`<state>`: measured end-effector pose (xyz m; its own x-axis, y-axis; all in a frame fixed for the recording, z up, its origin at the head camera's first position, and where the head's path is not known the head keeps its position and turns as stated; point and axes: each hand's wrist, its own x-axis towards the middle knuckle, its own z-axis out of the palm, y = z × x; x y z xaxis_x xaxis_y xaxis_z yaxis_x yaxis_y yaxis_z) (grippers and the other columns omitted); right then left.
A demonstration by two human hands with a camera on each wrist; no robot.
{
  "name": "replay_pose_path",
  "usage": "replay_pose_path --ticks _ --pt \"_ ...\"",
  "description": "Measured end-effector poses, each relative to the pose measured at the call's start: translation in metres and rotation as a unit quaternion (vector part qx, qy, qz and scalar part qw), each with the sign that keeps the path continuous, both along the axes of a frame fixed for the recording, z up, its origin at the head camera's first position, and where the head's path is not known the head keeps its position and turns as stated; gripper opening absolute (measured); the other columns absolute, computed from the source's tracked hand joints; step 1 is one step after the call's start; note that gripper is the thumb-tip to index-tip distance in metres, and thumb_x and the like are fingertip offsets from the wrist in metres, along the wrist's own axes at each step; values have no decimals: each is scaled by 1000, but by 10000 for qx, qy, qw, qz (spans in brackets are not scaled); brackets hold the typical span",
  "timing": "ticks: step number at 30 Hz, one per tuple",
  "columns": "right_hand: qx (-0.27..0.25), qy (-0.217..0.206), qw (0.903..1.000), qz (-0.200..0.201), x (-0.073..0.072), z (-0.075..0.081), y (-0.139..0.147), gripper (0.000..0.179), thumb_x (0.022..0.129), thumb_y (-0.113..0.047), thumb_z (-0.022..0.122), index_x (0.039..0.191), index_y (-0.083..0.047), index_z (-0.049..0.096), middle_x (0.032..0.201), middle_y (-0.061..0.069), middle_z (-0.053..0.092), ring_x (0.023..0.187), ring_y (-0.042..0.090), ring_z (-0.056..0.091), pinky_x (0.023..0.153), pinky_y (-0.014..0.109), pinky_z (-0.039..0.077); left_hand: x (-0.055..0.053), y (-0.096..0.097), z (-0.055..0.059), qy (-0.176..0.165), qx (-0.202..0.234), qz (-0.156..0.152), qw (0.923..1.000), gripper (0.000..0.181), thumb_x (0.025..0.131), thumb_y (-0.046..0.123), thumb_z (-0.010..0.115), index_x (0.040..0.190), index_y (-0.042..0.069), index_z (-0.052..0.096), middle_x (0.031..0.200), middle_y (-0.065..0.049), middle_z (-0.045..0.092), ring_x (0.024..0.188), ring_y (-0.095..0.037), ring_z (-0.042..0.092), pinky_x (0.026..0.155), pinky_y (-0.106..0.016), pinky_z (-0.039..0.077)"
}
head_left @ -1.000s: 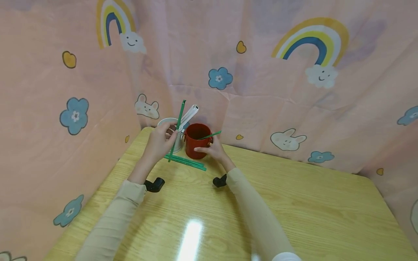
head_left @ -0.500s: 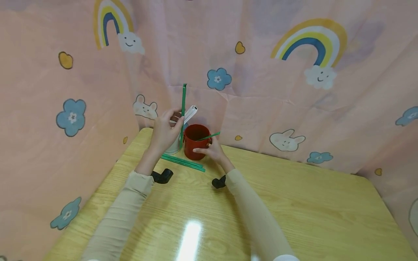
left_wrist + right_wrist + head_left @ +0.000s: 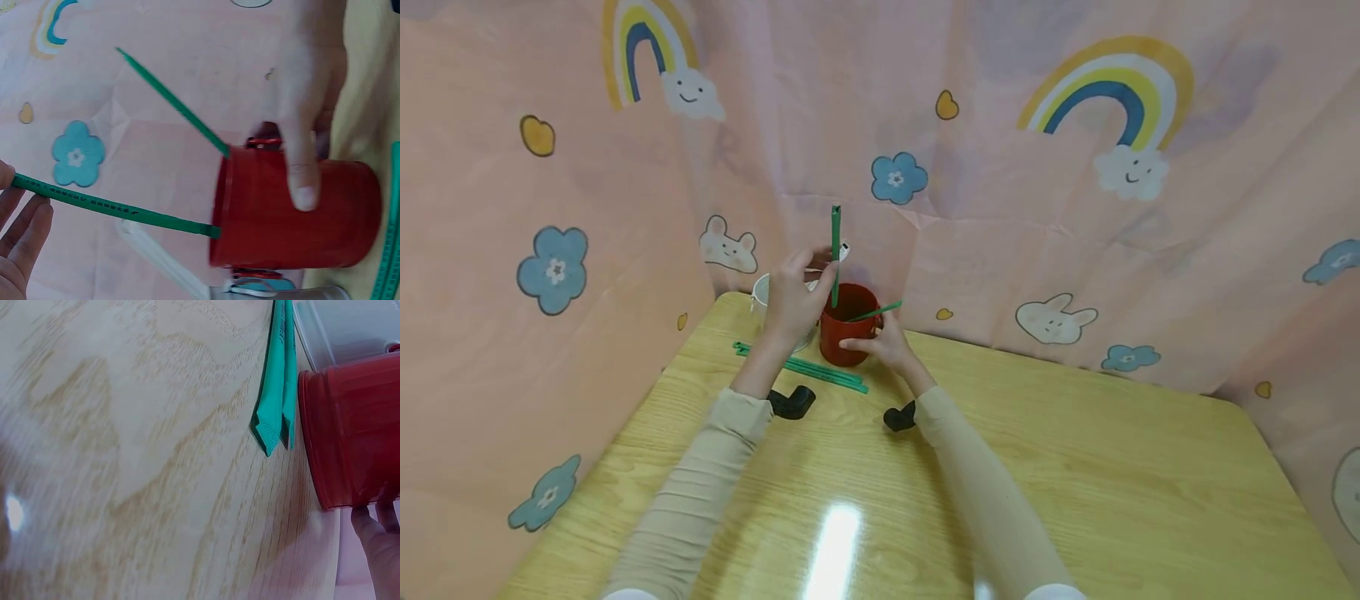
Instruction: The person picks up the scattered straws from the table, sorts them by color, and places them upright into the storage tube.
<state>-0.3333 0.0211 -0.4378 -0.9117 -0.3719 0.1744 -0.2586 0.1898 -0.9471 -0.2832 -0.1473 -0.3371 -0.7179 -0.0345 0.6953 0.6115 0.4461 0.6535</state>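
Near the back edge of the table (image 3: pixel 1075 467), could tip the red bucket (image 3: pixel 844 343) by knocking its rim, or jostle the white bucket (image 3: pixel 761 293) just beside. Gripping the red one in the right hand (image 3: pixel 891 346); pinching a green packet (image 3: pixel 112 206) in the left hand (image 3: pixel 801 293), lower tip at the mouth (cannot tell whether inside). Might snag on the slanting second green packet (image 3: pixel 178 106). Most room rightward, least between rims.

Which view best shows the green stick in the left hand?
The left wrist: the stick runs large from the left hand toward the cup, print visible. Head shows it smaller, including its top; right wrist misses it.
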Motion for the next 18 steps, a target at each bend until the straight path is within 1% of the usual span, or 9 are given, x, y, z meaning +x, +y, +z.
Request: replay_pose_path --ticks 4,9,13,18 --pt "-9 30 10000 27 -1 0 0 72 76 -2 78 138 1 41 133 21 51 116 27 47 96 39 43 -5 3 -16 -231 -285 -109 9993 23 92 5 61 113 -2 65 103 -18 68 93 -28 68 82 -40 58" --pt "14 80 9999 111 -3 -3 1 73 77 -2 78 139 -1 40 137 18 49 122 29 44 100 42 42 -10 5 -37 -444 -707 -292 9961 23 91 4 63 113 -2 65 103 -18 67 92 -28 67 83 -39 58" --pt "-17 34 9999 167 -4 -3 1 71 77 -2 77 138 -1 41 136 19 49 122 32 45 100 48 43 -12 8 -46 -592 -984 -312 9929 23 90 4 64 113 -2 65 102 -18 67 93 -29 67 83 -39 58" --pt "-12 -61 9998 187 -3 -1 1 71 78 -1 76 139 -2 40 138 19 47 125 37 45 101 52 43 -14 12 -53 -928 -1132 -393 9885 23 91 4 62 114 -1 65 101 -16 68 93 -28 67 83 -39 57"
